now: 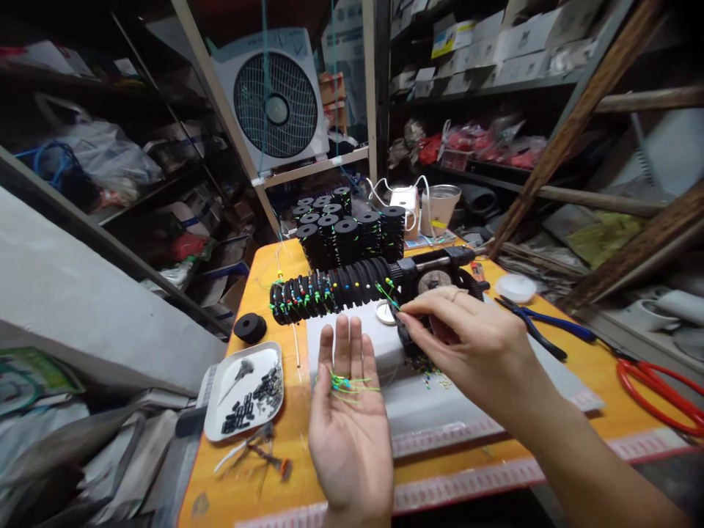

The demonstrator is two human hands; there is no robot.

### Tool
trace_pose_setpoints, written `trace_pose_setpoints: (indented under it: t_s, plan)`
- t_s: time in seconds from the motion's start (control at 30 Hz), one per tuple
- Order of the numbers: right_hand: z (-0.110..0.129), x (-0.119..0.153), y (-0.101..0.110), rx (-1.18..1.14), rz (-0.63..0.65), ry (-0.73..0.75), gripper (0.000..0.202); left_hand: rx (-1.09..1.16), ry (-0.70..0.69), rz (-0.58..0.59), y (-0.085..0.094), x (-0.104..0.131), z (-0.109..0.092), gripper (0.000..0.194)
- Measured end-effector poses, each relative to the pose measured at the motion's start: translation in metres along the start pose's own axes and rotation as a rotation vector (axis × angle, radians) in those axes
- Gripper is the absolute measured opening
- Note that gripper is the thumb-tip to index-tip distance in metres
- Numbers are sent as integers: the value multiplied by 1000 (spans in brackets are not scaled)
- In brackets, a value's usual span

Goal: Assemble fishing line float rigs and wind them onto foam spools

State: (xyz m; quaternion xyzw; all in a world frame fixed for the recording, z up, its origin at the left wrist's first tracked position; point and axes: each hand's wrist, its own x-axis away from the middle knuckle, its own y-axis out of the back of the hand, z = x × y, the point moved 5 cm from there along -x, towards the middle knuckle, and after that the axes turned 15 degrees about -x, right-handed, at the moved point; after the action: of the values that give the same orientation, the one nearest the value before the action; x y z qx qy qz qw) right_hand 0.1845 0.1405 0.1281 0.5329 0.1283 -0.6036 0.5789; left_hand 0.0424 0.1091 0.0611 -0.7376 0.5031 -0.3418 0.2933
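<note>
My left hand [352, 411] is palm up with its fingers stretched out, and small green threads [346, 384] with bluish bits lie across the palm. To its right, my right hand [467, 330] pinches a little bundle of green strands [389, 295] between thumb and forefinger, by the right part of a ribbed black roll [352, 282]. Colored beads and green knots dot the roll, mostly on its left half. A black geared machine [434, 258] joins the roll's right end and is partly hidden by my right hand. A small white round dish [386, 312] sits below the roll.
A white tray [215, 411] with black pieces is at the left, near a black spool [249, 328]. Several black spools [346, 229] stand behind the roll. Blue-handled pliers [555, 323] and red-handled scissors [654, 396] lie right. A fan [276, 108] stands behind.
</note>
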Motion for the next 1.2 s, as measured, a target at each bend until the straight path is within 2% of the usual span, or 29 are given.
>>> trace_pose_setpoints:
  t_s: [0.13, 0.17, 0.33, 0.5, 0.67, 0.83, 0.97, 1.1, 1.2]
  plan:
    - [2, 17, 13, -45, -85, -95, 16, -18, -13, 53, -4, 2, 2, 47]
    - [5, 20, 12, -88, -68, -119, 16, -19, 2, 66, -6, 3, 5, 47]
    - [23, 33, -8, -392, 174, -198, 19, -12, 109, 101, -10, 7, 21, 49]
    - [27, 37, -22, -467, 233, -251, 15, 13, 125, 164, -10, 11, 26, 47]
    - [26, 34, -27, -452, 191, -215, 16, 45, 101, 198, -12, 13, 24, 47]
    - [26, 30, -27, -468, 148, -219, 16, 91, 118, 120, -8, 9, 21, 49]
    - [23, 24, -25, -474, 66, -225, 13, 95, 74, 49, -1, 3, 13, 49]
    - [16, 7, -15, -303, -91, -123, 11, 73, 6, 10, 3, 1, 2, 52]
    - [14, -9, -12, -135, -151, -9, 11, 67, -27, -15, 5, 0, -4, 51]
